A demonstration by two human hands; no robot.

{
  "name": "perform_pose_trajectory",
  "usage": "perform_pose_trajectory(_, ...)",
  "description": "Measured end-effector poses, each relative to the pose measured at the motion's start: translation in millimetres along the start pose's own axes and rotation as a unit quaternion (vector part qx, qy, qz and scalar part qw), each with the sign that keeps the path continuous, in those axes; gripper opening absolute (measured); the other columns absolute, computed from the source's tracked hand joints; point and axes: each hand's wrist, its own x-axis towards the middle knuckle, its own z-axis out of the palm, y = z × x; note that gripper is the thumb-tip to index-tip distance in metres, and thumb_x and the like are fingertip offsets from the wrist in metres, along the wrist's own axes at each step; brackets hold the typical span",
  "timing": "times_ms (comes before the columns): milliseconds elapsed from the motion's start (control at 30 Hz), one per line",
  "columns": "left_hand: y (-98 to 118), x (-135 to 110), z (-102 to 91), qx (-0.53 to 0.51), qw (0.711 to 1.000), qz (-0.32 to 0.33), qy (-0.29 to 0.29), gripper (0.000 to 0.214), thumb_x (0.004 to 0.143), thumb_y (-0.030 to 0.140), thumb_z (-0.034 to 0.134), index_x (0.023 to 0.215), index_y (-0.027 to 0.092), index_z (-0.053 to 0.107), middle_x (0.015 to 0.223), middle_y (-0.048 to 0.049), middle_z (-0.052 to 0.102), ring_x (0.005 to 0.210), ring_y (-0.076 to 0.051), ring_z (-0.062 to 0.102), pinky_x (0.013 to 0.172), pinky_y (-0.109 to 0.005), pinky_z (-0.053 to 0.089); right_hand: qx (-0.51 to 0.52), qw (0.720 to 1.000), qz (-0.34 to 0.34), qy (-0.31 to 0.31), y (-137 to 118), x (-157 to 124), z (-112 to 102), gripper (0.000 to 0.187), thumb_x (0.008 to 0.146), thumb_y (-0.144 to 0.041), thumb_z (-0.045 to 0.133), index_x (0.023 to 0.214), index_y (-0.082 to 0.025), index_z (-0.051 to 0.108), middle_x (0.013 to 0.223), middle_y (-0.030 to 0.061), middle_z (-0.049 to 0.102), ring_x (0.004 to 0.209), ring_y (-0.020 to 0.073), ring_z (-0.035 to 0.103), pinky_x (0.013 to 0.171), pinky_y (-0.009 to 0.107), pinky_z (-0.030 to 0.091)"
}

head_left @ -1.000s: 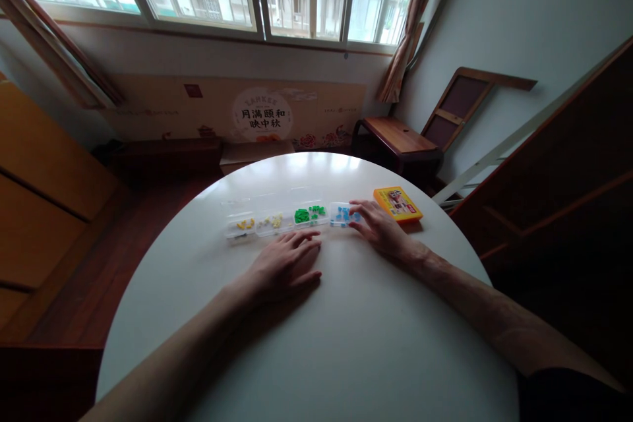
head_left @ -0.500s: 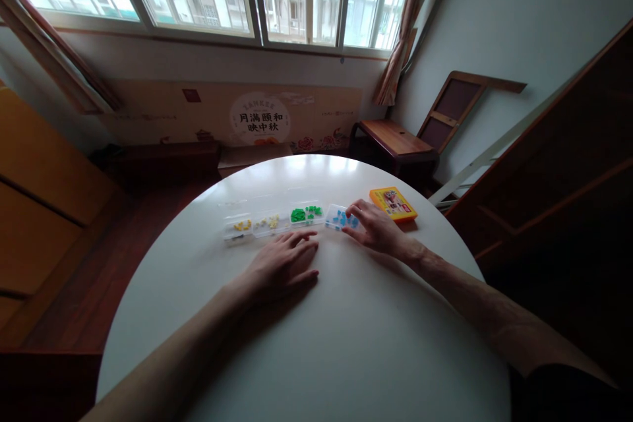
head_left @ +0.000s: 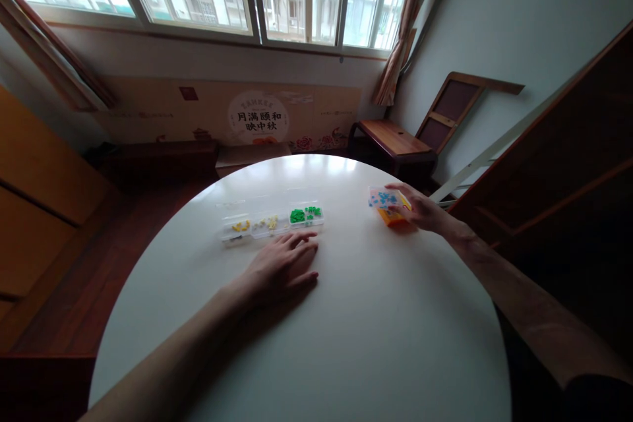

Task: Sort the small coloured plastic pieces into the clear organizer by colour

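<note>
My right hand [head_left: 414,207] is closed on a small clear plastic box of blue pieces [head_left: 383,198], held over the yellow-orange box [head_left: 390,218], which it partly hides. Whether the two boxes touch I cannot tell. My left hand [head_left: 284,260] lies on the white table with its fingers apart and nothing in them. Just beyond its fingertips stand clear open boxes in a row: one with green pieces [head_left: 305,214], one with pale yellow pieces [head_left: 268,223], and one with deeper yellow pieces [head_left: 241,227] at the left end.
The round white table [head_left: 366,336] fills the middle of the view. Behind it are a wooden stool [head_left: 395,137], a long printed board [head_left: 316,115] against the wall, and windows above. A dark wooden panel [head_left: 554,178] slants at the right.
My right hand has lifted the box of blue pieces from the right end of the row and carried it right, over the yellow-orange box. My left hand stays in place.
</note>
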Motion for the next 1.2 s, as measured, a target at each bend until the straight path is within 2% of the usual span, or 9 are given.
perform_pose_trajectory(133,-0.3,0.5,0.3,0.000,1.000,0.005,0.003,0.052,0.104,0.054,0.065,0.149,0.028,0.062,0.164,-0.0124,0.057,0.143,-0.036,0.062,0.117,-0.055,0.055,0.012,1.000,0.017,-0.019,39.5,-3.5,-12.8,0.048,0.103,-0.045,0.066,0.147,-0.025,0.062,0.151,0.0143,0.066,0.144,0.0377,0.063,0.131,0.063,0.045)
perform_pose_trajectory(233,-0.2,0.6,-0.5,-0.004,1.000,0.006,0.003,0.051,0.104,0.054,0.065,0.148,0.029,0.063,0.164,-0.0125,0.057,0.143,-0.036,0.062,0.117,-0.055,0.055,0.043,0.998,0.042,-0.032,52.1,-2.9,-10.1,0.047,0.102,-0.048,0.067,0.143,-0.026,0.064,0.156,0.0134,0.064,0.149,0.0365,0.060,0.134,0.061,0.041)
perform_pose_trajectory(467,1.6,-0.7,-2.5,-0.003,1.000,-0.001,-0.003,0.051,0.105,0.054,0.065,0.149,0.030,0.062,0.165,-0.0114,0.056,0.142,-0.035,0.061,0.117,-0.053,0.054,0.079,0.994,0.065,-0.050,48.8,0.8,0.5,0.044,0.105,-0.049,0.063,0.142,-0.027,0.060,0.168,0.0143,0.053,0.157,0.0363,0.052,0.134,0.062,0.039)
perform_pose_trajectory(800,1.2,-1.0,-2.3,-0.009,1.000,0.006,0.005,0.051,0.104,0.053,0.067,0.149,0.031,0.063,0.163,-0.0115,0.058,0.142,-0.035,0.062,0.117,-0.054,0.055,0.076,0.994,0.064,-0.045,47.3,1.5,-5.8,0.039,0.103,-0.046,0.064,0.137,-0.027,0.063,0.167,0.0130,0.055,0.160,0.0354,0.049,0.136,0.064,0.033)
perform_pose_trajectory(900,-0.5,-1.9,1.1,0.004,1.000,0.003,0.021,0.049,0.102,0.053,0.069,0.145,0.030,0.066,0.162,-0.0115,0.060,0.138,-0.036,0.065,0.115,-0.055,0.056,0.066,0.997,0.047,-0.021,31.3,7.9,-8.8,0.038,0.103,-0.043,0.067,0.137,-0.027,0.065,0.169,0.0129,0.053,0.160,0.0353,0.048,0.137,0.063,0.033)
perform_pose_trajectory(1000,-1.5,-1.8,3.9,0.016,0.999,-0.007,0.042,0.045,0.101,0.051,0.071,0.140,0.030,0.069,0.158,-0.0103,0.063,0.135,-0.036,0.067,0.113,-0.055,0.057,0.056,0.998,-0.001,0.006,-2.7,21.3,-2.4,0.042,0.103,-0.041,0.070,0.142,-0.028,0.064,0.168,0.0129,0.054,0.157,0.0351,0.052,0.133,0.062,0.040)
perform_pose_trajectory(1100,-2.4,-0.5,5.1,0.032,0.997,-0.019,0.075,0.039,0.103,0.048,0.068,0.136,0.028,0.071,0.153,-0.0097,0.068,0.131,-0.034,0.069,0.111,-0.054,0.057,0.039,0.997,-0.066,-0.012,-46.9,41.7,20.7,0.046,0.104,-0.038,0.071,0.148,-0.031,0.061,0.165,0.0106,0.058,0.153,0.0339,0.056,0.130,0.062,0.045)
perform_pose_trajectory(1200,-3.2,0.1,3.9,0.062,0.989,-0.043,0.128,0.036,0.106,0.044,0.065,0.138,0.027,0.068,0.148,-0.0102,0.070,0.131,-0.034,0.068,0.114,-0.054,0.055,0.039,0.993,-0.109,0.009,-85.9,66.6,56.2,0.062,0.103,-0.034,0.074,0.160,-0.030,0.051,0.168,0.0129,0.055,0.155,0.0329,0.055,0.130,0.060,0.046)
